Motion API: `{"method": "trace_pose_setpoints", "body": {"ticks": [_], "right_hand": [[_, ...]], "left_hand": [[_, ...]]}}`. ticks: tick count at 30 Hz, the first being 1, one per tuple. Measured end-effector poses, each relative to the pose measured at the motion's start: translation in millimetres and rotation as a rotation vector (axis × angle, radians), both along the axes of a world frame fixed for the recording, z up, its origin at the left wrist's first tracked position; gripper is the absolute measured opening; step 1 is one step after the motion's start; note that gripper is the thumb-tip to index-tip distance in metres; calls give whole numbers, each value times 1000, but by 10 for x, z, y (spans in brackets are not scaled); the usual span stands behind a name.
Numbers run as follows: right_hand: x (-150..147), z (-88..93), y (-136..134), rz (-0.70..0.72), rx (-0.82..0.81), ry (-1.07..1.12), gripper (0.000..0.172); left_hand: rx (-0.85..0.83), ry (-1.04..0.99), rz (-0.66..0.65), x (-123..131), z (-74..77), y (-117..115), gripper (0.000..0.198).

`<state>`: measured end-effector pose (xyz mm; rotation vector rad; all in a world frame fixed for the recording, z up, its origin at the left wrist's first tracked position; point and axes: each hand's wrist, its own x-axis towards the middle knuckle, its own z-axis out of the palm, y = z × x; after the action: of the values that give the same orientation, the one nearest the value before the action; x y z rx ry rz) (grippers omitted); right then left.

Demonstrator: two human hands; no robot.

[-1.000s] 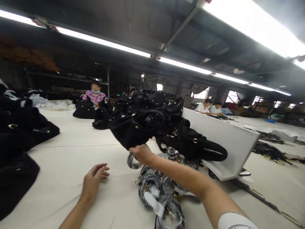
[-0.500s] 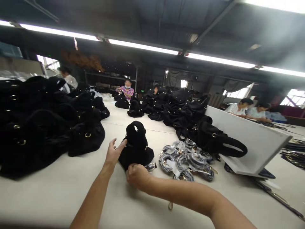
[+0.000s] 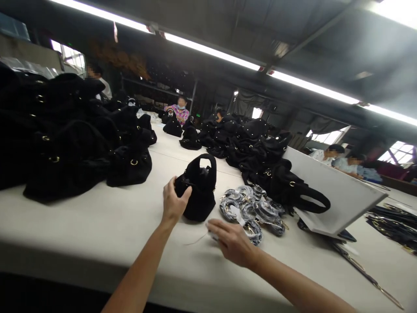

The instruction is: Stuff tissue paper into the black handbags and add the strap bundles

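Observation:
A small black handbag (image 3: pixel 200 202) stands upright on the table in front of me, its looped handle raised. My left hand (image 3: pixel 174 202) grips the bag's left upper edge, thumb on the near side. To the right of the bag and low over the table is my right hand (image 3: pixel 230 239), fingers curled together. Something pale and shiny shows under those fingers, too covered to name. A thin thread-like line (image 3: pixel 197 240) trails leftward from there. Just beyond the right hand lie several coiled straps (image 3: pixel 250 211) in clear plastic with gold clasps.
Heaps of black bags (image 3: pixel 78 143) fill the left side, with another heap (image 3: pixel 247 143) behind the straps. A white board (image 3: pixel 345 195) stands tilted at right. Dark straps (image 3: pixel 365 269) lie near it on the pale table (image 3: pixel 97 226). Several people work farther back.
My right hand has left the bag's base and moved right, toward the coiled straps. The bag has turned and its handle opening now shows wider; my left hand has closed on its edge.

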<state>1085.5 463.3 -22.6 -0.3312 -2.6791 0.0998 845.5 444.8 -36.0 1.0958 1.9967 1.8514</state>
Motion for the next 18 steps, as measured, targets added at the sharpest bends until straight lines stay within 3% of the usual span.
{"method": "trace_pose_setpoints", "body": {"ticks": [1,3,5,8,13,15,18], "right_hand": [[14,61,88,-105,-58,124,56],[22,218,274,-328,-185,313,60],[49,393,435,-497,-336,401,63],[182,578,570,-571,-460,481,62],[425,670,640,-547,-399,654,44],[414,752,644,-552,-390,767,45],[267,949,584,-493,-371,975,49]], "left_hand": [[9,60,-10,-20,110,92,63],[-15,152,-47,-29,287,244,41],[-45,209,-65,24,346,275,15],[-20,263,-35,179,183,50,7],[12,235,53,446,-265,-489,13],[15,196,70,525,-334,-576,16],[31,136,79,580,-321,-572,19]]}}
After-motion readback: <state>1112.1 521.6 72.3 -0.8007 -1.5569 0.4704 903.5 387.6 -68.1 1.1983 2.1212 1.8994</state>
